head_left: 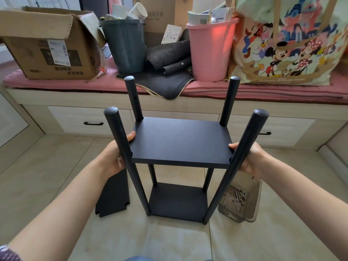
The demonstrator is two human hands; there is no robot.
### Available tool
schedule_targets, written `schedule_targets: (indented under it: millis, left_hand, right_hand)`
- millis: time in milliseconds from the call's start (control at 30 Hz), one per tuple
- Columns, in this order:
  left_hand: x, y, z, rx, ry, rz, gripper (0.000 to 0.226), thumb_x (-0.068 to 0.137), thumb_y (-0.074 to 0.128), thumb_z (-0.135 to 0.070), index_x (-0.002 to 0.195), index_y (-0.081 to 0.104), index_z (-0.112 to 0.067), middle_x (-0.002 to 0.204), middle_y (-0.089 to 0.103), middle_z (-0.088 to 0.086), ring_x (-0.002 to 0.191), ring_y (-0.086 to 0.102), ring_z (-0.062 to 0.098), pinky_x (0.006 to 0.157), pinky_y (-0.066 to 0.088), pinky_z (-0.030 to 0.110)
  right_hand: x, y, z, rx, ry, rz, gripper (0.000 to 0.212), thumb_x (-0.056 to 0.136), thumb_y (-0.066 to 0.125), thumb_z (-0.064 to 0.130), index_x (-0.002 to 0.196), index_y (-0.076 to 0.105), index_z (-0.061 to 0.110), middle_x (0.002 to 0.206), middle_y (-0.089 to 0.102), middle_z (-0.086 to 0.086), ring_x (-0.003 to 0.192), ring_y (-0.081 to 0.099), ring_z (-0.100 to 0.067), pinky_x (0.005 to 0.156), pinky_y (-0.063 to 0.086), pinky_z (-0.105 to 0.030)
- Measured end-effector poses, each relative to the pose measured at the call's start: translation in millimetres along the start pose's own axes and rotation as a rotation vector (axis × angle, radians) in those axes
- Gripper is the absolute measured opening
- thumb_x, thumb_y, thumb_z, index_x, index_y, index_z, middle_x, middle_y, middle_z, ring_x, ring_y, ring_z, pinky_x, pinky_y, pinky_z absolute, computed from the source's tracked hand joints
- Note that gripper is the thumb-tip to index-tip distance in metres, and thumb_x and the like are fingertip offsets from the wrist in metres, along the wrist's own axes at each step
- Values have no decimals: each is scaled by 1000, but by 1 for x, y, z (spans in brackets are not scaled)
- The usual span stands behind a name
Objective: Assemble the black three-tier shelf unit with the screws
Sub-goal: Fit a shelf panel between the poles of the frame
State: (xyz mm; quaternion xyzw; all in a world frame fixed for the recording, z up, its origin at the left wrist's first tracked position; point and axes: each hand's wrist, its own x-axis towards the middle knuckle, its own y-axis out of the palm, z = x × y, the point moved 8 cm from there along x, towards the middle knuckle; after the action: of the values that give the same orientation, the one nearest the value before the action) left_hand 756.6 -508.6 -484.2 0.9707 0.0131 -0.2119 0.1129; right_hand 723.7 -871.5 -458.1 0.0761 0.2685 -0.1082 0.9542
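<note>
Both hands, left (114, 157) and right (248, 159), outstretched, thumbs on top, fingers curled beneath

Four black posts (243, 162) ring the middle shelf board (180, 142), leaving its top open from above. The left hand (114, 157) and right hand (248, 159) fill the gaps at the board's short edges. On the floor (56, 166), a loose black panel (114, 194) blocks the left side and a clear tray of screws (240, 196) the right; bare tiles lie in front.
</note>
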Motion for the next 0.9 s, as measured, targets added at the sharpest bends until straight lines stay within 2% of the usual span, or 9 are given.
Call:
schedule_targets:
  millis: [167,333,500,667,767,833,900]
  left_hand:
    - [4,-3,-6,96,-11,22,53,89,68,-45,128,64,-9,116,73,10,91,74,23,71,57,36]
    - [5,0,-7,104,-20,35,44,94,64,-41,123,66,-8,106,75,10,84,75,23,60,59,34]
    - [3,4,-13,182,-32,62,43,98,60,-39,126,64,-7,111,73,13,87,73,25,69,58,38]
    - [1,6,-13,236,-33,144,48,95,60,-44,127,63,-9,115,68,15,94,70,27,81,56,42]
    - [4,6,-8,250,-21,164,54,95,57,-49,132,61,-11,124,66,16,105,63,30,96,49,48]
    - [6,5,-9,277,-16,169,57,93,58,-51,133,60,-10,123,66,16,105,61,31,96,48,48]
    - [6,4,-10,300,-7,165,57,94,58,-49,133,59,-7,116,67,14,102,61,30,90,49,45]
  right_hand:
    - [1,1,3,-14,4,-8,23,96,49,4,74,45,10,75,47,-12,66,49,-26,61,42,-34]
    - [2,1,1,-37,40,-14,24,97,47,4,74,43,9,75,47,-13,63,48,-26,60,41,-34]
    - [-2,2,6,-102,48,19,21,97,47,3,76,44,8,75,50,-14,62,51,-26,58,43,-34]
    - [-4,1,7,-122,20,67,7,97,50,6,90,49,5,83,54,-15,67,55,-28,63,45,-37]
    - [-1,-1,10,-111,-6,51,10,96,54,9,88,51,4,81,55,-14,65,55,-27,62,46,-35]
    - [2,0,9,-104,-12,61,9,95,55,10,90,51,4,80,56,-14,64,55,-27,60,47,-35]
    - [7,-2,6,-113,-10,72,10,96,55,10,89,52,4,78,57,-13,61,58,-26,57,47,-33]
